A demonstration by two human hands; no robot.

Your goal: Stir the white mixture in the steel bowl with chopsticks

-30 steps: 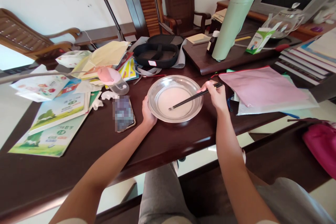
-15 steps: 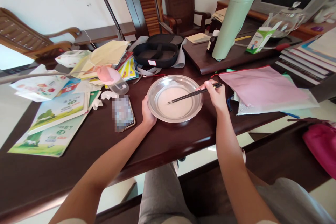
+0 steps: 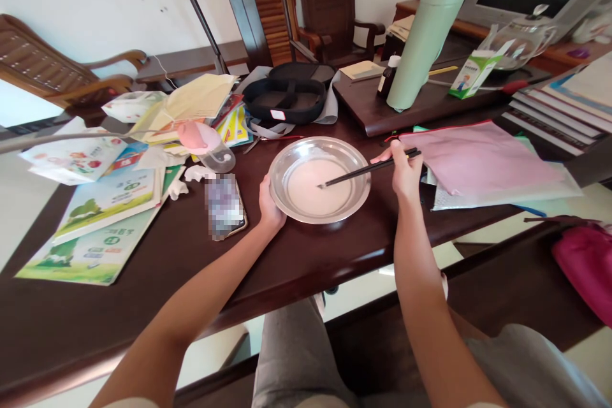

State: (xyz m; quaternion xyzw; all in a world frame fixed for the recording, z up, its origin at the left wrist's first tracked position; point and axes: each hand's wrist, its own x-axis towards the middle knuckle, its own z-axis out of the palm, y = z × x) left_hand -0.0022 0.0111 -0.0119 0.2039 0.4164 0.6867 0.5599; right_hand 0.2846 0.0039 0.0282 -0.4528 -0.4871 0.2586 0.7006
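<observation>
A shallow metal bowl (image 3: 356,201) rests near the front edge of the dark table, with a pale, whitish mixture (image 3: 310,188) spread over its bottom. My left hand (image 3: 271,204) grips the bowl's left rim, its fingers partly hidden under the side. Black chopsticks (image 3: 363,170) are pinched in my right hand (image 3: 405,169), which is just off the bowl's right rim. They slant down to the left, and their tips reach the mixture near the middle of the bowl. A phone (image 3: 227,207) with a blurred screen lies left of my left hand.
Booklets (image 3: 102,223), crumpled tissue (image 3: 178,188) and a pink-and-clear cup (image 3: 210,146) lie to the left. Behind the bowl is an open black case (image 3: 287,102). A tall green thermos (image 3: 425,44) stands on a raised board; a pink zip pouch (image 3: 488,156) lies at right.
My right hand has shifted right, drawing the chopstick tips from the left part of the mixture toward the middle. My left hand and the bowl have stayed in place.
</observation>
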